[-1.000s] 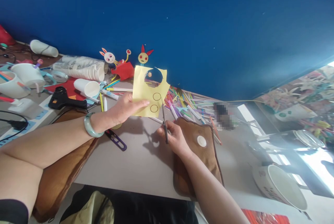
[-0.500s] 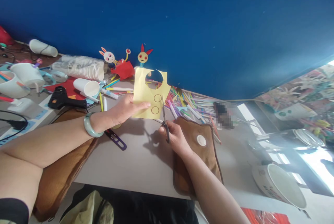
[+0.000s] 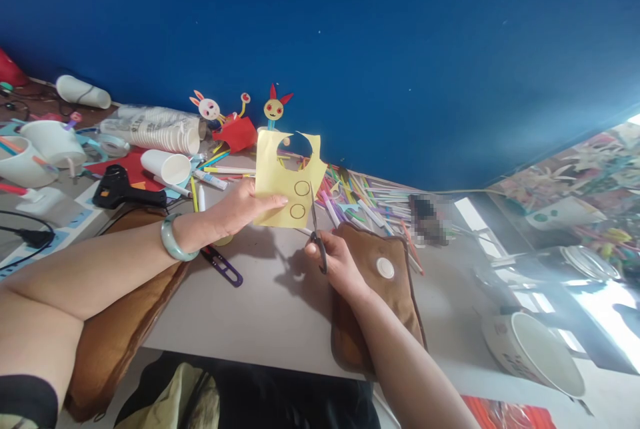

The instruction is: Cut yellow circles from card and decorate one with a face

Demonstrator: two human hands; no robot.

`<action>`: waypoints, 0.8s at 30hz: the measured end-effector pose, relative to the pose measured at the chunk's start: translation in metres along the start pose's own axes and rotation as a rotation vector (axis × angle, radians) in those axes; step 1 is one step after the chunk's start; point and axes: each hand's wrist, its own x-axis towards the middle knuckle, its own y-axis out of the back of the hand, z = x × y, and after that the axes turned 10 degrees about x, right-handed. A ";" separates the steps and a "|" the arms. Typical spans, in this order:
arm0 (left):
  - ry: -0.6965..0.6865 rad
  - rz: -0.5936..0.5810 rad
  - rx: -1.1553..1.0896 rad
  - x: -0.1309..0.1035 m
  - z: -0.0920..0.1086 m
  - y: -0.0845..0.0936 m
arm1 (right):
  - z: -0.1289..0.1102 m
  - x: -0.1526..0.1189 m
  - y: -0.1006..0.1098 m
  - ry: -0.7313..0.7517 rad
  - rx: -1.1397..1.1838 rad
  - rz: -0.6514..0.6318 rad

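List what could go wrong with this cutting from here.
The scissors sit close beside the upper drawn circle, so a small slip could nick its outline. The yellow paper has a large gap at its top and might bend or tear there. The thumb of the left hand lies near both circles and could meet the blades if a cut runs inward.

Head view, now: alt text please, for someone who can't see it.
The left hand holds up yellow paper with a round cutout and two drawn circles, while the right hand holds scissors at its right edge. Behind are paper animal figures, scattered coloured sticks and a blue wall.
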 end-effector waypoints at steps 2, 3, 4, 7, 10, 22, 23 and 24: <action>0.000 -0.072 -0.057 -0.001 0.001 0.000 | 0.000 0.000 0.000 0.006 0.012 -0.013; 0.002 -0.105 -0.078 -0.001 0.001 0.000 | 0.000 -0.001 0.001 0.010 0.017 -0.017; 0.009 -0.127 -0.087 -0.001 0.001 0.000 | 0.000 -0.001 0.001 0.015 0.020 -0.019; 0.053 -0.162 -0.079 -0.002 0.001 0.000 | 0.000 -0.001 0.001 0.027 0.023 -0.026; 0.056 -0.173 -0.073 -0.003 0.001 0.001 | 0.000 0.000 0.001 0.030 0.028 -0.033; 0.025 -0.138 -0.032 -0.003 0.000 0.002 | -0.001 -0.001 0.002 0.025 0.055 -0.016; 0.024 -0.142 -0.035 -0.003 0.001 0.002 | -0.001 -0.001 0.002 0.025 0.058 -0.015; 0.025 -0.147 -0.040 -0.003 0.001 0.002 | -0.001 -0.001 0.002 0.026 0.059 -0.016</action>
